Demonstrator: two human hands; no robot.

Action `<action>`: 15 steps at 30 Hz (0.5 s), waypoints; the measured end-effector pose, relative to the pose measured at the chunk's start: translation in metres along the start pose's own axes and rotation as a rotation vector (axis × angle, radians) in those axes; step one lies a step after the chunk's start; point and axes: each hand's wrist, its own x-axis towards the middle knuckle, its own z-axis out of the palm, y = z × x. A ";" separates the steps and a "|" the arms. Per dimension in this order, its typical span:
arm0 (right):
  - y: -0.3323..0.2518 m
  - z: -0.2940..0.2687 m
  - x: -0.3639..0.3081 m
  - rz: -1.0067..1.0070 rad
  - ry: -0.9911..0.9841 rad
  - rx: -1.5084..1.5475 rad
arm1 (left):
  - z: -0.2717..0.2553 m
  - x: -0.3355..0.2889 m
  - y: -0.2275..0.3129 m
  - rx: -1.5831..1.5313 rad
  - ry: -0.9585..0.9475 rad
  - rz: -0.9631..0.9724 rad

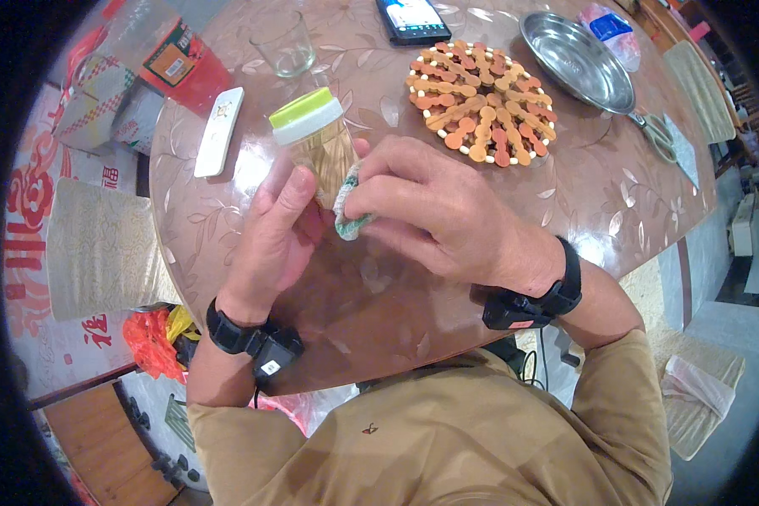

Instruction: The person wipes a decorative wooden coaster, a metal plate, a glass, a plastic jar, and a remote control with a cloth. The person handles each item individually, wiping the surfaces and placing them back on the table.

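Observation:
A clear jar (pixel 327 160) with tan contents stands tilted over the table, its lid (pixel 304 112) white with a yellow-green top. My left hand (pixel 280 221) is wrapped round the jar's lower side, thumb toward me. Pinched in my right hand (pixel 447 202) is a small green and white cloth (pixel 347 215), pressed against the jar's right side near its lower end. The jar's bottom is hidden behind my fingers and the cloth.
Beyond my right hand lies a round wooden trivet (pixel 482 105), with a steel dish (pixel 578 61) and scissors (pixel 656 139) farther right. A phone (pixel 415 20), a drinking glass (pixel 285 57), a white slim case (pixel 220 131) and a large plastic jug (pixel 185 63) stand or lie toward the far and left side.

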 end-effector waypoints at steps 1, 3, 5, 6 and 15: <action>0.001 0.000 0.000 0.005 0.002 0.006 | -0.003 -0.001 -0.002 0.013 0.028 -0.025; -0.004 -0.008 0.002 0.069 0.029 -0.072 | -0.011 -0.004 -0.006 0.039 0.086 -0.073; -0.006 -0.012 0.004 0.105 0.076 -0.130 | -0.008 -0.006 -0.005 -0.030 0.015 -0.094; -0.006 -0.015 0.005 0.108 0.113 -0.154 | -0.006 -0.006 -0.004 -0.064 -0.025 -0.104; -0.004 -0.010 0.005 0.019 0.060 -0.070 | -0.001 -0.001 0.008 -0.250 -0.040 -0.063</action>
